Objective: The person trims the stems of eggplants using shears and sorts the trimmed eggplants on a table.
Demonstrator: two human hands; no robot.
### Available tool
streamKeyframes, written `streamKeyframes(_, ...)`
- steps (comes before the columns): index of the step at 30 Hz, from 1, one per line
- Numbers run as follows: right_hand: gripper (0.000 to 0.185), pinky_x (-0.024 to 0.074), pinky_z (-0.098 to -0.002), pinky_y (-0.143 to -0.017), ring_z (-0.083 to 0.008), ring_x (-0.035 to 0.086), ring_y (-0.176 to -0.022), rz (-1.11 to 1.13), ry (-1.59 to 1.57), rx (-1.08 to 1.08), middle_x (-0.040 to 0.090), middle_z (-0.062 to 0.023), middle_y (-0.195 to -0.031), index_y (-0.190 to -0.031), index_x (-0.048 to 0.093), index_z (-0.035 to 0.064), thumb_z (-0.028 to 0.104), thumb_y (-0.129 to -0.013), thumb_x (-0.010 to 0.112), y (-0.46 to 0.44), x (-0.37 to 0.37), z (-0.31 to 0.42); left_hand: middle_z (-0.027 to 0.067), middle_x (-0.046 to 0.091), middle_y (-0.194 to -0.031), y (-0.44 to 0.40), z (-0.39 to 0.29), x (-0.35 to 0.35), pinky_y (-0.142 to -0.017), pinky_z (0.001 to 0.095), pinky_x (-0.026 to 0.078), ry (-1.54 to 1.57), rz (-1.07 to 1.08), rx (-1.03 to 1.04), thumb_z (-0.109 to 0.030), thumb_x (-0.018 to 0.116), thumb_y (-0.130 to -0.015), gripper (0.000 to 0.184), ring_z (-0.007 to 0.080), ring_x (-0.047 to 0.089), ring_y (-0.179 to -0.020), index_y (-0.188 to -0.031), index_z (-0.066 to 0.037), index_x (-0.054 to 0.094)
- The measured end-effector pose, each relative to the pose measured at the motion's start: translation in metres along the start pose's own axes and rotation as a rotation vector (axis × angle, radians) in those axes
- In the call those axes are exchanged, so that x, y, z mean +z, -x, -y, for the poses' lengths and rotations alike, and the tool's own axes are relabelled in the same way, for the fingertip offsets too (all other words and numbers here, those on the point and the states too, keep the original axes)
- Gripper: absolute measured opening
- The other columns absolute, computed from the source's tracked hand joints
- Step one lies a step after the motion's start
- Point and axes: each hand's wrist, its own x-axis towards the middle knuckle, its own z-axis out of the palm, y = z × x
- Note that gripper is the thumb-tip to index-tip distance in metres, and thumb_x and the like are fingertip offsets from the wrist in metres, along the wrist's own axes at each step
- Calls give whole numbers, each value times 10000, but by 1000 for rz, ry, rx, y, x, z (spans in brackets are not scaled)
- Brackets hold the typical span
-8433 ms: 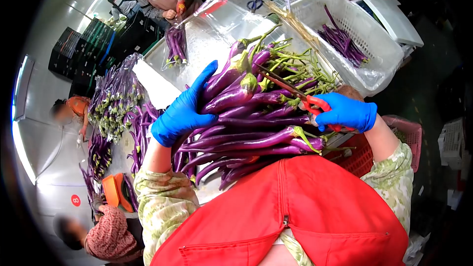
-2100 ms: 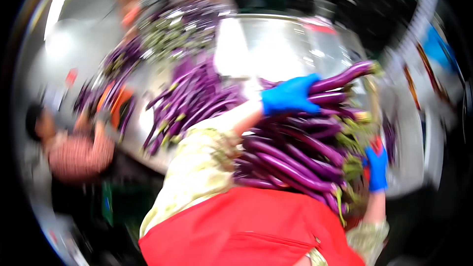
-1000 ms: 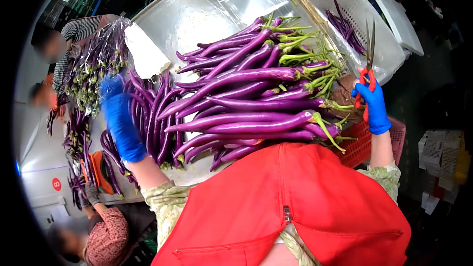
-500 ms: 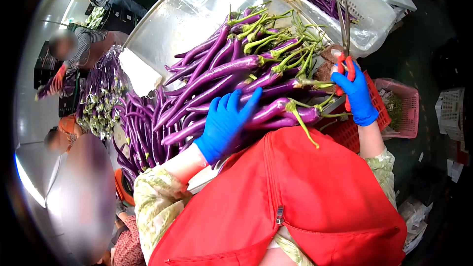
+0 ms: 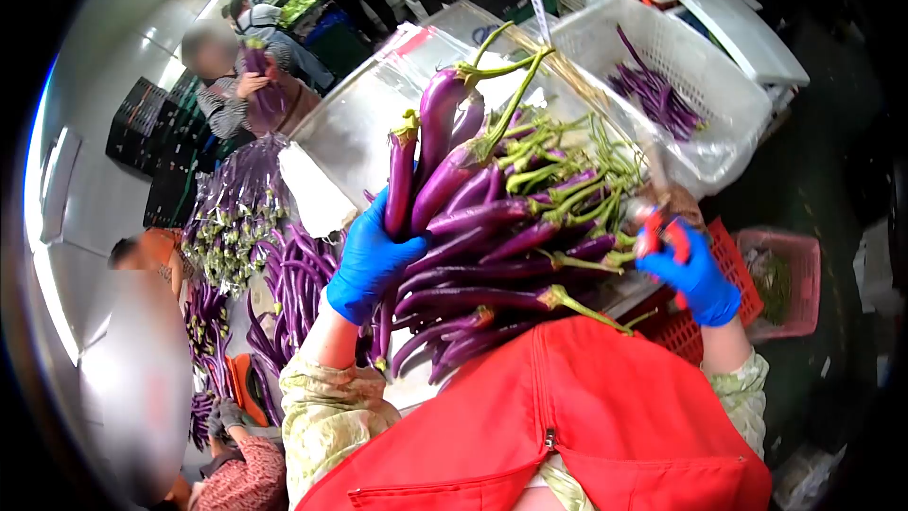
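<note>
My left hand, in a blue glove, is wrapped round a small bunch of long purple eggplants. They stand nearly upright, with their green stems at the top. A pile of eggplants lies beneath and to the right, most of its stems pointing right. My right hand, also blue-gloved, grips red-handled scissors by the stem ends of the pile. The blades are smeared by motion, so I cannot make out whether they are apart.
Behind the pile is a metal tray. A white basket holding eggplants stands at back right. Red and pink baskets are at my right. Bagged eggplants lie left, where co-workers handle eggplants.
My left hand has gone from lying on the pile to lifting a bunch of eggplants upright. The scissors have tilted and blurred in my right hand. My view has shifted.
</note>
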Motion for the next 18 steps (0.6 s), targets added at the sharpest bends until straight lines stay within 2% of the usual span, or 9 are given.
streamKeyframes(2,446,420,-228,-740,-72,502,-788,168,65,18,540,-1,-868,-1236,474,0,106,-828,619,-10,21,8,7,572,-1015,-3,0,-3,-832,249,440,65,-30,-12,-25,712,-696,633,102,526,-905,-1280,-30,469)
streamKeyframes(3,475,442,-248,-748,-95,522,-803,202,143,-12,569,-38,-898,-1247,457,-25,115,-824,621,-17,24,-2,4,569,-1009,-4,3,-2,-827,248,440,98,-35,-24,-27,713,-696,635,102,524,-897,-1282,-30,467)
streamKeyframes(5,509,461,-274,-755,-122,546,-818,152,443,-85,599,-95,-955,-1259,436,-49,116,-813,618,-25,35,4,14,574,-1042,-5,12,2,-844,253,438,63,-44,24,-18,709,-695,633,107,529,-925,-1280,-30,469)
streamKeyframes(8,516,472,-293,-758,-144,565,-827,174,404,-65,613,-135,-991,-1261,431,-60,118,-809,603,-41,43,9,35,581,-1082,-6,19,5,-871,264,434,-39,-31,47,-10,703,-696,629,115,530,-966,-1279,-26,469)
streamKeyframes(11,498,472,-290,-749,-142,567,-815,186,416,-70,616,-126,-961,-1254,440,-57,126,-815,587,-51,47,15,44,587,-1081,-3,10,10,-881,270,433,-82,-18,57,-26,712,-698,634,118,534,-976,-1282,-23,465)
streamKeyframes(12,484,465,-273,-733,-120,548,-797,180,474,-68,618,-104,-945,-1251,449,-46,120,-816,582,-52,49,19,50,591,-1082,-3,14,10,-888,274,433,-115,-36,53,-43,722,-695,641,120,539,-980,-1282,-22,465)
streamKeyframes(15,493,448,-250,-670,-83,503,-738,148,363,-25,561,-23,-826,-1258,458,-14,127,-817,625,-54,53,22,114,609,-1133,-3,16,11,-908,306,437,-187,-15,76,-131,742,-691,734,148,566,-1020,-1347,-61,421)
streamKeyframes(18,498,453,-262,-667,-85,503,-731,131,387,-75,570,-36,-823,-1256,465,-9,153,-815,632,-57,54,15,115,597,-1154,-4,25,12,-920,308,432,-118,7,72,-124,733,-693,739,156,562,-1039,-1353,-52,408)
